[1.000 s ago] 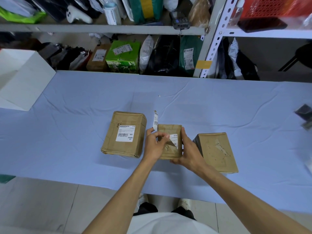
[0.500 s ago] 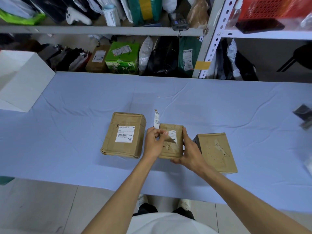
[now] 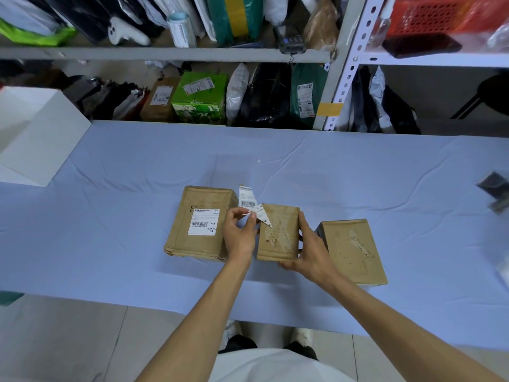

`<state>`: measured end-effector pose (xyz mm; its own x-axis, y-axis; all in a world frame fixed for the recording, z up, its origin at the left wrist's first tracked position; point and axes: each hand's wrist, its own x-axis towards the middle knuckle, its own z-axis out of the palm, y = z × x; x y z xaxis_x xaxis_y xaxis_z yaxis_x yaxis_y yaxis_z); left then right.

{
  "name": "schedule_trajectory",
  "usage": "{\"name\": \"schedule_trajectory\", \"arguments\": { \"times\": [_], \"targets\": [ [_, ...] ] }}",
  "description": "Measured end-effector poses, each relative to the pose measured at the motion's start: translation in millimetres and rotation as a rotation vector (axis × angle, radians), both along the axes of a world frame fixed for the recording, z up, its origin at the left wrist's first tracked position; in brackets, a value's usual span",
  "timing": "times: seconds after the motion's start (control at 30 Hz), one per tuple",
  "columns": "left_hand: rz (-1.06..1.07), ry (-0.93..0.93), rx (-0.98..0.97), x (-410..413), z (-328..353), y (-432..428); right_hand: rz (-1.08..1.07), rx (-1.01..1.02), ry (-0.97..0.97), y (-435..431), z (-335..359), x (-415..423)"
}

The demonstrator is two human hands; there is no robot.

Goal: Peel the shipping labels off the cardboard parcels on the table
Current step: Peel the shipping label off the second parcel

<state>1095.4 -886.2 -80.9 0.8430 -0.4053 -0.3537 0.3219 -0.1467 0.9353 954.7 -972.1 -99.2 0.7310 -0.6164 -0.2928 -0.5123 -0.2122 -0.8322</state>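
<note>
- Cardboard boxes on the blue worktop (image 3: 110, 216). How many?
- Three, in a row. The right box (image 3: 352, 249) is bare, with only torn marks on top. I think that one is done.
- And the mid box (image 3: 278, 241)?
- It sits between the two hands. Its label (image 3: 248, 201) is mostly up and sticks only near the far left corner. The left hand (image 3: 239, 235) pinches the loose part with its fingers (image 3: 249, 216). The right hand (image 3: 314, 252) grips the box by its right side, thumb at the near edge.
- So what is left?
- Pull this label all the way off. Then do the left box (image 3: 198, 244). Its sticker (image 3: 204, 221) lies flat and whole.
- About half done, then?
- I think so, maybe a bit less.
- Anything in the way?
- Not much. The left box is just beside the left hand, so that hand has little room. A white box (image 3: 35, 133) stands at the far left. A dark thing (image 3: 495, 188) at the right edge is too blurry to tell. The shelf (image 3: 165, 53) behind is full of bags and parcels, well apart.
</note>
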Motion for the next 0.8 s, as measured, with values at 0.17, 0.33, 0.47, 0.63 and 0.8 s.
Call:
{"name": "schedule_trajectory", "arguments": {
  "times": [0.17,0.33,0.47,0.63,0.8],
  "targets": [
    [0.109,0.059,-0.003,0.1,1.1,-0.1,0.029,0.009,0.045,3.6,-0.3,4.3],
    [0.127,0.057,0.013,3.5,-2.6,2.6,0.032,0.0,0.046,4.3,-2.8,5.2],
    [0.103,0.036,-0.01,3.5,-3.1,3.9,0.04,0.004,0.036,5.1,0.2,3.2],
    [-0.081,-0.046,0.023,5.3,0.0,8.2,0.001,0.037,0.001,4.2,4.4,3.4],
    [-0.177,0.019,-0.115,1.0,8.6,12.1,-0.038,0.047,0.021,-1.3,5.2,4.0]
  ]
}}
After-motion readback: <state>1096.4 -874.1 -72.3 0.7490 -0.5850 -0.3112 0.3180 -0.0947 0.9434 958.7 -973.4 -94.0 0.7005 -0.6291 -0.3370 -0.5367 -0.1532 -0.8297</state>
